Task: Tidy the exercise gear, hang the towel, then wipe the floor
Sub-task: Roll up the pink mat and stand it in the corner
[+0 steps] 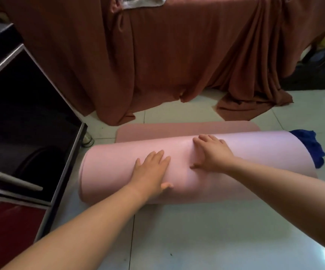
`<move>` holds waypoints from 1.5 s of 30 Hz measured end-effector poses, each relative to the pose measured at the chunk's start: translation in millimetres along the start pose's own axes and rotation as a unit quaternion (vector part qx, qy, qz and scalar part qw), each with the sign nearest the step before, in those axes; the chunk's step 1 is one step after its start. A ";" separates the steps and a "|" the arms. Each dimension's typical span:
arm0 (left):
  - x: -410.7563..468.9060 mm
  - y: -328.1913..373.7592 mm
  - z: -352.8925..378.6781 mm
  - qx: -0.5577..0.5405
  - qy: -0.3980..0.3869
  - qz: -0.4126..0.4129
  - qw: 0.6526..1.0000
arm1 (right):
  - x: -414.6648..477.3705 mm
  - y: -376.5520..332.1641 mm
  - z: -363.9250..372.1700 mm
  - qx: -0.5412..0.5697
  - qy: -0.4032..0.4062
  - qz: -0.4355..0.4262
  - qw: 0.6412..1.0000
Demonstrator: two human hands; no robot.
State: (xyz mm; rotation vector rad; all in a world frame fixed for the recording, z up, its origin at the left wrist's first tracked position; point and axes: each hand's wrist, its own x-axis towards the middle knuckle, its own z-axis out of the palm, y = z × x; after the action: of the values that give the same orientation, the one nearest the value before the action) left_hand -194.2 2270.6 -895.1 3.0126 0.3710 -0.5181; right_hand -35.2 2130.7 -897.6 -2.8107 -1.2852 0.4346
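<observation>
Pink yoga mat: lies on the tiled floor, mostly rolled into a fat, loose cylinder; a short flat tail extends beyond it toward the brown bed sheet. Left hand and right hand: both palm-down on top of the roll, fingers straight and spread, gripping nothing. Judgement: foam, light, soft, springy; likely to unwind if released; best pressed from above, then clasped at both ends. Blue cloth sits just behind the roll's right end. No brand, label or legible writing visible

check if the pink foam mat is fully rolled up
Not fully: the pink foam mat is a thick roll, but a flat end lies unrolled beyond it.
</observation>
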 end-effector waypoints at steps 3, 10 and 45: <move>15.1 10.4 -6.9 -0.006 -0.020 -0.027 0.999 | 22.3 14.4 -6.5 0.038 -0.018 -0.019 0.999; 52.3 2.0 -27.8 -0.015 -0.051 -0.056 0.997 | 28.2 20.4 -6.9 0.057 0.022 -0.056 0.997; 104.4 -34.3 -41.2 -0.029 0.017 0.072 0.997 | 36.5 6.1 -34.6 -0.004 0.046 0.093 0.995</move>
State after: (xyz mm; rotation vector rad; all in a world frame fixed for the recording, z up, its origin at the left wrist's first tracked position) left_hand -93.8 2331.5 -892.1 2.9663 0.1662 -0.4364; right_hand 1.0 2157.1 -874.0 -2.9302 -1.0168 0.3020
